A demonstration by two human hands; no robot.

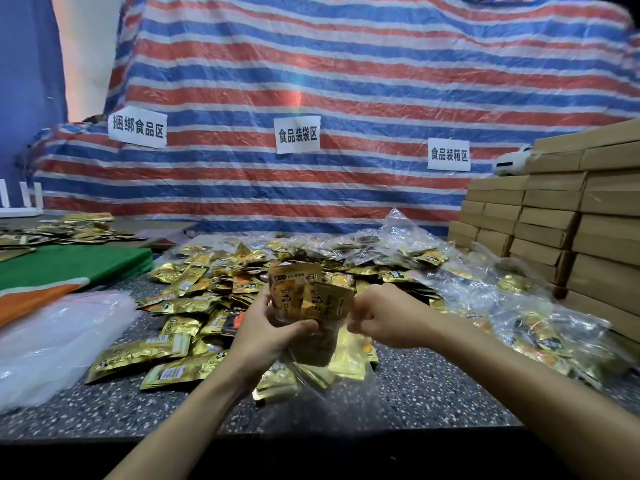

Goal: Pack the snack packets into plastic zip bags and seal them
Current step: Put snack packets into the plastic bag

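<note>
My left hand (273, 332) grips a clear zip bag (308, 344) that hangs above the table. Several gold snack packets (311, 292) stick up out of its mouth. My right hand (377, 315) is curled into a fist and pinches the bag's right edge beside the packets. A big heap of loose gold packets (207, 285) covers the speckled table (433, 386) behind and to the left of my hands. More packets lie under the hanging bag.
A stack of empty clear bags (52, 337) lies at the left, next to a green and orange cloth (59, 268). Filled clear bags (519, 306) pile up at the right, in front of stacked cardboard boxes (571, 216). A striped tarp (346, 98) with paper signs hangs behind.
</note>
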